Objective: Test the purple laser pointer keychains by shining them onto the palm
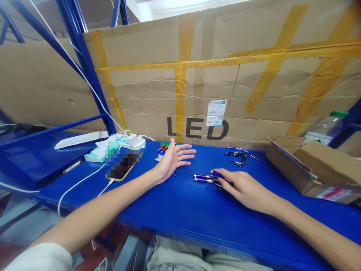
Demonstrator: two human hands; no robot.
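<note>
My left hand (172, 160) is held over the blue table with its fingers spread and nothing in it. Just behind it lie several green, red, blue and silver pen-shaped lights (162, 149), partly hidden by the hand. My right hand (242, 186) pinches a purple penlight (216, 173) between thumb and fingers; its far end is covered by the hand. Right beside those fingertips, two more purple penlights (202, 178) lie side by side on the table. Farther back are blue and black penlights with small clips (239, 154).
At the right stands an open cardboard box (299, 169), with a green-capped plastic bottle (327, 126) behind it. A phone (124, 169) on a white cable, a tissue pack (98, 152) and a power strip (135, 141) lie at the left. A large taped carton (152, 98) walls the back.
</note>
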